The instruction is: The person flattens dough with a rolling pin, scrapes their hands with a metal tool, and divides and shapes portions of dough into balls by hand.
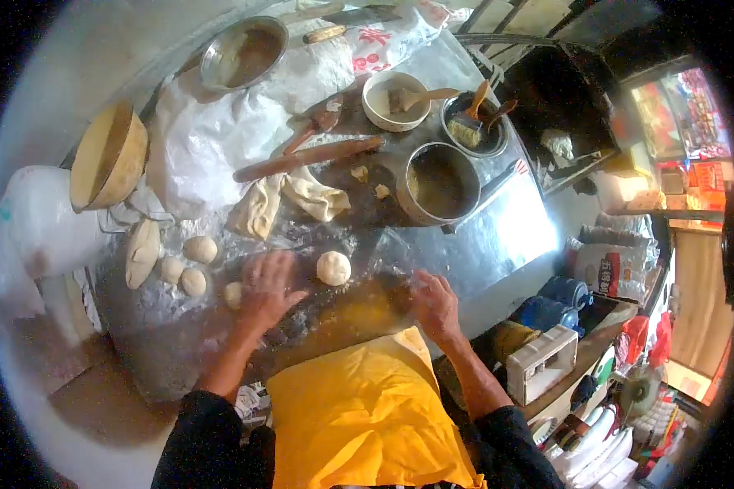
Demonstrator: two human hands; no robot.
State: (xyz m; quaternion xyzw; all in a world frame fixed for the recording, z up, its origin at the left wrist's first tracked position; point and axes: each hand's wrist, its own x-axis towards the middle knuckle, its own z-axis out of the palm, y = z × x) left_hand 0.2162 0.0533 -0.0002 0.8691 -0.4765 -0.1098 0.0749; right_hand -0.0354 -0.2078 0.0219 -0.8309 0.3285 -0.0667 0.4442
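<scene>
My left hand [267, 289] is over the floured worktop with fingers stretched out, slightly blurred, holding nothing I can see. Just left of it sits a small dough ball [233, 295], partly beside the fingers. A larger round dough ball [333, 268] rests between my two hands, touched by neither. Further right, my right hand [436, 303] hovers near the front edge, its fingers loosely bent and apart with nothing visible in them. Several more dough balls [200, 249] and a long dough piece [143, 254] lie at the left.
Behind the dough are a rolling pin [310, 158], a crumpled cloth [314, 196] and a pot [439, 183]. Bowls [395, 101] with brushes [466, 130] stand further back. A metal basin [245, 53] and a wooden bowl [110, 155] are at the left. The worktop [481, 253] ends at right.
</scene>
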